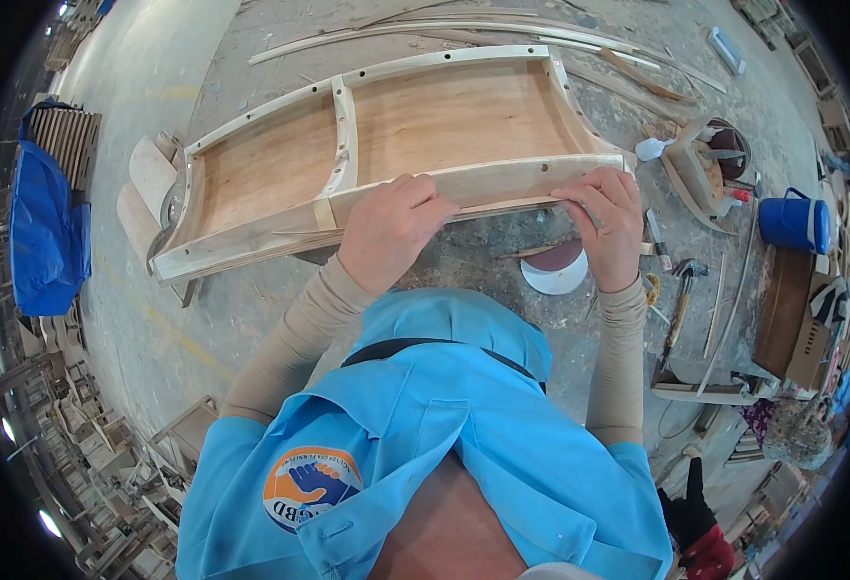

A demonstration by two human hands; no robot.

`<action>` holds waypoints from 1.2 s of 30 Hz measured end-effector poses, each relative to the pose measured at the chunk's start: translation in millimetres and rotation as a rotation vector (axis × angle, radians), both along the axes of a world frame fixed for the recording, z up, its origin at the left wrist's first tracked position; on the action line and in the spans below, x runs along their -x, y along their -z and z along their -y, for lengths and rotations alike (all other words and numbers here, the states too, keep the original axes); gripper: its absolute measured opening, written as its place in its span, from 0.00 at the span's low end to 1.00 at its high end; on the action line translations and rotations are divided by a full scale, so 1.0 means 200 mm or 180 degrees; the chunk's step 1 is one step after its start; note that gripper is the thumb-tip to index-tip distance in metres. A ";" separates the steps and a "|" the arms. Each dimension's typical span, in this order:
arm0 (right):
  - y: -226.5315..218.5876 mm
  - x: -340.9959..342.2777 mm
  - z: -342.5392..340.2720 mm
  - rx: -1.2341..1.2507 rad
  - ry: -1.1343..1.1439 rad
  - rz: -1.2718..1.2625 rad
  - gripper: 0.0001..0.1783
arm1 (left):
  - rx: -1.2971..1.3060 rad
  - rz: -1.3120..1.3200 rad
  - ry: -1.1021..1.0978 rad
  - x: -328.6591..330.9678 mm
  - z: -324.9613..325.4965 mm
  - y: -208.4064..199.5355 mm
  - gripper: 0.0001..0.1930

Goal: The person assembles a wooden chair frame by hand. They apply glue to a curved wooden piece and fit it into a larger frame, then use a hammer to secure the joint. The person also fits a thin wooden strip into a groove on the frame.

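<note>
A wooden furniture frame with a plywood panel, a cross rail and several dark holes along its rails lies in front of me. Along its near side rail runs a thin wooden strip, spanning the space between my hands. My left hand is closed over the strip near the rail's middle, its fingertips partly hidden. Toward the right end, my right hand pinches the same strip between thumb and fingers. A narrow pointed end of wood shows left of my left hand.
Right of me on the floor are a hammer, a sanding disc and a blue cooler jug. Long wood strips lie beyond the frame. At the left, a blue sheet hangs by stacked wood pieces.
</note>
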State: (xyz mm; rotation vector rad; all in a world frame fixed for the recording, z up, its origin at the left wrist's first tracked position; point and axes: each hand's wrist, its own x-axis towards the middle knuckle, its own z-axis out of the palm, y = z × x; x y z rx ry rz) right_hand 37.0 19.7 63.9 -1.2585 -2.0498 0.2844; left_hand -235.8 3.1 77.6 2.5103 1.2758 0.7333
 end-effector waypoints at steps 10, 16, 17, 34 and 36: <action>0.00 0.01 0.00 0.0119 -0.0070 0.0061 0.09 | -0.0054 -0.0159 0.0073 0.01 0.02 0.04 0.06; 0.01 0.02 0.00 0.0152 -0.0102 0.0074 0.10 | 0.0022 -0.0036 0.0016 0.04 0.03 0.08 0.10; 0.01 0.02 0.00 0.0155 -0.0103 0.0069 0.10 | 0.0048 -0.0006 0.0006 0.05 0.03 0.09 0.11; -0.04 0.12 0.02 0.0266 -0.0082 0.0282 0.14 | -0.0259 0.0184 -0.0001 0.06 0.05 0.12 0.10; -0.01 0.18 0.04 0.0182 -0.0283 0.0317 0.14 | -0.0312 0.0132 -0.0003 0.05 0.06 0.12 0.09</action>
